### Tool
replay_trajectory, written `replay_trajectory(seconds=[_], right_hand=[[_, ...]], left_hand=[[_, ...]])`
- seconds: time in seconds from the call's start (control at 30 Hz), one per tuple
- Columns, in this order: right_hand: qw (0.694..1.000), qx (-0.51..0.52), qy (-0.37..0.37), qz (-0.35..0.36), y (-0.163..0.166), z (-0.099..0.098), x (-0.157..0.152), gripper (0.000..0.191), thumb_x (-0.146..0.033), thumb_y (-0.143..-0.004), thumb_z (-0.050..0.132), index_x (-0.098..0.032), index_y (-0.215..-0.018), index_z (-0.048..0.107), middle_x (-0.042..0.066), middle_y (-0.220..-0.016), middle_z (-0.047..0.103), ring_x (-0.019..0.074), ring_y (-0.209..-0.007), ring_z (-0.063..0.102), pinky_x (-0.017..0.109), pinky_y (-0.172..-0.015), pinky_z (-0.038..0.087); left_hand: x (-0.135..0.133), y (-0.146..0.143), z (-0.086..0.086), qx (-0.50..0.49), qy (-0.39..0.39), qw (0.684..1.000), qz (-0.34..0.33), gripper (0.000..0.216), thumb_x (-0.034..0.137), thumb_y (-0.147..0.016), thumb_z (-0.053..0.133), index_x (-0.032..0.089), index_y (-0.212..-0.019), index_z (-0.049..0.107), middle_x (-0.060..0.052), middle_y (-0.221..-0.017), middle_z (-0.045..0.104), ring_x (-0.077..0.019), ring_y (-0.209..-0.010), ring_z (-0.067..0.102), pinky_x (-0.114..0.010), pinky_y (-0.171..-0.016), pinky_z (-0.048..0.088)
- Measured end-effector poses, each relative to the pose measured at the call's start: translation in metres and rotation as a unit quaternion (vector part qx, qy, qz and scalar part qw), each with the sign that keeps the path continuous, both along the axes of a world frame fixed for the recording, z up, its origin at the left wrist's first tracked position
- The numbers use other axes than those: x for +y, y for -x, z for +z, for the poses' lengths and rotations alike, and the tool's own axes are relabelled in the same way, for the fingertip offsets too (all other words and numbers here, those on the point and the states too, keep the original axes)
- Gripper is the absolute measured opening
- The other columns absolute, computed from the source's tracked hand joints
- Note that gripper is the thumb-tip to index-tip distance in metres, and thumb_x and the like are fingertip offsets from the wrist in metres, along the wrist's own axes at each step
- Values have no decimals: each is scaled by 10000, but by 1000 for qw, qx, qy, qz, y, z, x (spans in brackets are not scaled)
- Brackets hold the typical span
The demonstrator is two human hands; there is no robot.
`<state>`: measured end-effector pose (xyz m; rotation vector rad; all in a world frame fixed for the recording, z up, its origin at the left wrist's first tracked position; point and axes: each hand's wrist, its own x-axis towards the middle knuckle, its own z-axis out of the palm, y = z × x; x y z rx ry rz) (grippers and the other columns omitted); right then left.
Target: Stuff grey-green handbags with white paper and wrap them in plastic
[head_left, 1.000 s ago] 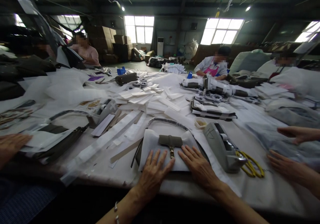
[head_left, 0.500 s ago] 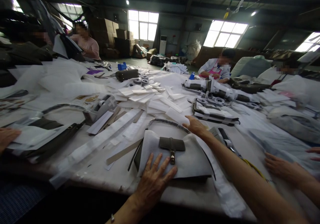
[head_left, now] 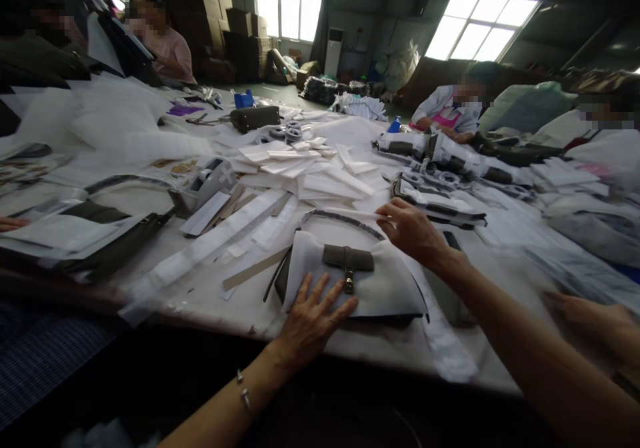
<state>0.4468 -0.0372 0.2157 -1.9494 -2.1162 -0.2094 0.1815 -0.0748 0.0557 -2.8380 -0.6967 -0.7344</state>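
Observation:
A dark olive handbag (head_left: pixel 349 259) stands near the table's front edge, its front covered by a thin white sheet, with the flap and metal clasp exposed. Its wrapped handle (head_left: pixel 340 216) arches up behind it. My left hand (head_left: pixel 315 305) lies with spread fingers on the lower front of the bag. Beyond the bag's upper right corner, my right hand (head_left: pixel 411 229) pinches the end of a white packing sheet (head_left: pixel 350 212), which appears nearly edge-on behind the handle. A pile of similar white pieces (head_left: pixel 310 168) lies past it.
Left of the bag lie white strips (head_left: pixel 210 248), a tape dispenser (head_left: pixel 213 185) and another wrapped handbag (head_left: pixel 90 235), with a co-worker's fingers (head_left: pixel 13 223) beside it. On the right are a co-worker's blurred hand (head_left: pixel 585 311) and wrapped bags (head_left: pixel 440 201). People work across the table.
My right hand has closed on a white sheet from the pile and lifted it slightly. My left hand stays on the bag. The view has tilted down, and the co-worker's hand at left has drawn back.

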Motion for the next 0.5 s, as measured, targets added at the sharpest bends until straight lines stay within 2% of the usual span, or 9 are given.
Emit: replay_trajectory(seconds=[0.03, 0.1, 0.2, 0.27, 0.33, 0.5], right_hand=[[999, -14, 9, 33, 13, 1, -19, 222, -205, -938, 486, -167, -1063, 665, 112, -1100, 674, 236, -967, 647, 327, -869, 502], [996, -49, 20, 78, 38, -9, -53, 295, -93, -923, 418, -153, -1101, 645, 130, -1165, 669, 255, -1067, 627, 350, -906, 508], [989, -80, 31, 118, 57, -45, -87, 455, -14, -882, 387, -152, -1269, 583, 131, -1290, 634, 279, -1203, 572, 406, -974, 497], [987, -90, 30, 129, 59, -69, -98, 521, -12, -879, 389, -157, -1361, 525, 126, -1370, 589, 310, -1259, 535, 488, -1026, 460], [988, -89, 22, 127, 58, -84, -103, 552, -14, -882, 389, -162, -1403, 493, 120, -1428, 543, 332, -1315, 486, 552, -1074, 401], [990, -72, 6, 125, 63, -86, -103, 565, -4, -879, 393, -166, -1410, 491, 94, -1456, 520, 311, -1372, 427, 549, -1140, 313]], left_hand=[[0, 0, 1, 3, 5, 1000, 0, 553, 254, -943, 526, 396, -1462, 398, -30, -1529, 421, -331, -1401, 372, -615, -1152, 260], [-1, 0, 4, 6, 11, 1000, 0, 543, 248, -951, 513, 398, -1460, 400, -29, -1515, 440, -336, -1394, 377, -614, -1147, 260], [-3, 0, 10, 21, 34, 999, 1, 561, 231, -955, 501, 397, -1476, 373, -47, -1480, 478, -324, -1338, 441, -588, -1128, 293], [-4, 1, 14, 35, 53, 998, 2, 590, 216, -955, 498, 400, -1491, 337, -59, -1435, 519, -300, -1270, 504, -560, -1106, 331], [-4, 1, 15, 40, 64, 997, -2, 599, 201, -956, 494, 405, -1493, 326, -57, -1383, 560, -280, -1226, 538, -531, -1084, 365], [-4, 3, 16, 45, 81, 996, -7, 569, 160, -952, 479, 375, -1469, 383, -63, -1324, 602, -250, -1127, 597, -462, -1007, 446]])
